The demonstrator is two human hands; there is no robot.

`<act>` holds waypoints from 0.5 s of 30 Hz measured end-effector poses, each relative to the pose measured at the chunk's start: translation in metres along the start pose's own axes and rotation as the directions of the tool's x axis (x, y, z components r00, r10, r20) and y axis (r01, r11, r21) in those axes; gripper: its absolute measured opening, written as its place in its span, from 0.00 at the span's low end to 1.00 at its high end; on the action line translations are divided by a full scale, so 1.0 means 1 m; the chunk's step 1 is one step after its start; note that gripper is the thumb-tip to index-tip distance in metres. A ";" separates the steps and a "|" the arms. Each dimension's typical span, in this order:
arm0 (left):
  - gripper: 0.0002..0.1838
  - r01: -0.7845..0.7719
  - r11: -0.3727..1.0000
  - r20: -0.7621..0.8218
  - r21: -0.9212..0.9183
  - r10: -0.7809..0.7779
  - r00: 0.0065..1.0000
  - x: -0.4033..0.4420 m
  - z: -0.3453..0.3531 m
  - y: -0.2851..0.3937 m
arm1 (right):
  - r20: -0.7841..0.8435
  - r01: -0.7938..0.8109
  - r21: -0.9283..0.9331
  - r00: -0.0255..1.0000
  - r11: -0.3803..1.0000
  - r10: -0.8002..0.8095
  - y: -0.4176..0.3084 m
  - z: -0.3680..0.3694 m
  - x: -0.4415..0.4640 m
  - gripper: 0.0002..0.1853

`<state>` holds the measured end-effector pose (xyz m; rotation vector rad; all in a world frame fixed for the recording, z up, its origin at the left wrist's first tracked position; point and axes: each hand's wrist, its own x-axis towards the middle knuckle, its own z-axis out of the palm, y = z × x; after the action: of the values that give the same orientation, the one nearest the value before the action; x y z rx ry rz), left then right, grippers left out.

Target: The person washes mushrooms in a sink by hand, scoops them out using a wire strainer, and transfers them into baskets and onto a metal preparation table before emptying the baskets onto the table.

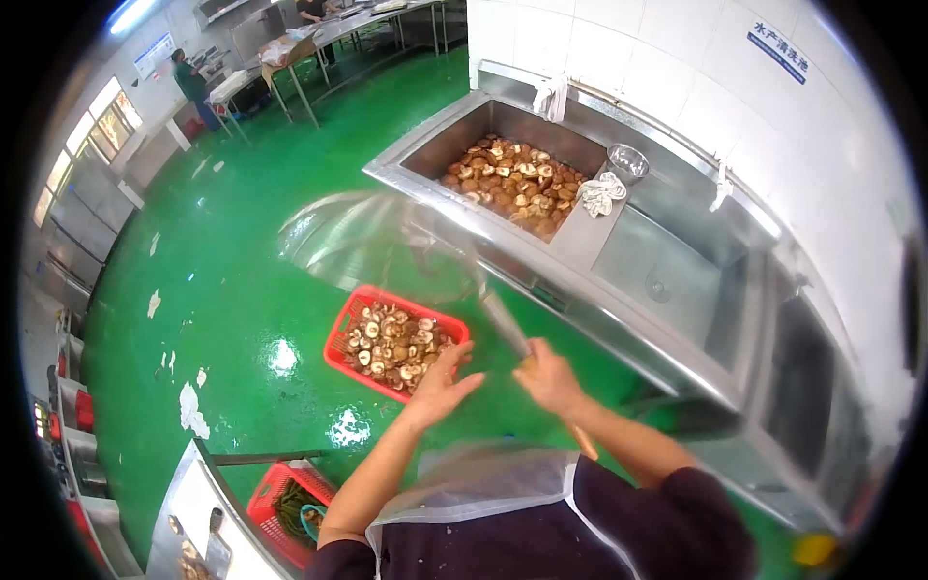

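My right hand (pixel 549 380) is wrapped round the long handle (pixel 503 319) of a large skimmer. Its wide wire head (pixel 353 237), smeared by motion, hangs over the floor just left of the sink's front edge. My left hand (pixel 443 385) has its fingers apart and holds nothing. It is at the near right corner of a red plastic basket (pixel 340 360) on the floor; whether it touches the rim I cannot tell. Mushrooms (pixel 391 343) with brown caps and pale stems fill this basket. More mushrooms (pixel 522 184) lie in water in the left basin of the steel sink (pixel 425 188).
A clear bowl (pixel 627 164) and a white cloth (pixel 601 194) rest on the sink divider, beside a second basin (pixel 667 280). Another red basket (pixel 266 503) with green vegetables stands by a steel table (pixel 188 493). A person (pixel 190 87) stands far left on the wet green floor.
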<state>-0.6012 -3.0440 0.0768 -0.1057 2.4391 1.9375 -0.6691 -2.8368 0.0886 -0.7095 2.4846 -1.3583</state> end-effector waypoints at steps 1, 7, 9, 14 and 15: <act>0.25 0.039 0.999 0.008 0.012 -0.039 0.999 0.009 -0.001 -0.007 | -0.037 -0.049 -0.014 0.998 0.999 0.049 0.009 -0.020 0.016 0.25; 0.21 0.243 0.968 -0.176 -0.065 -0.251 0.952 0.101 -0.052 -0.041 | -0.218 -0.301 -0.047 0.934 0.953 0.284 0.101 -0.084 0.161 0.24; 0.19 0.165 0.978 -0.238 -0.127 -0.191 0.952 0.153 -0.070 -0.072 | -0.227 -0.438 -0.041 0.879 0.898 0.418 0.122 -0.101 0.212 0.24; 0.18 -0.010 0.879 -0.393 0.477 0.223 0.892 0.330 -0.125 -0.109 | -0.282 -0.651 -0.199 0.754 0.732 0.594 0.172 -0.125 0.353 0.22; 0.18 -0.061 0.813 -0.372 0.580 0.330 0.868 0.363 -0.129 -0.109 | -0.297 -0.661 -0.247 0.748 0.709 0.594 0.197 -0.125 0.385 0.23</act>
<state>-0.9526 -3.2080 -0.0226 -0.3349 3.3554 1.2660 -1.1110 -2.8525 0.0063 0.2696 2.7506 -0.7723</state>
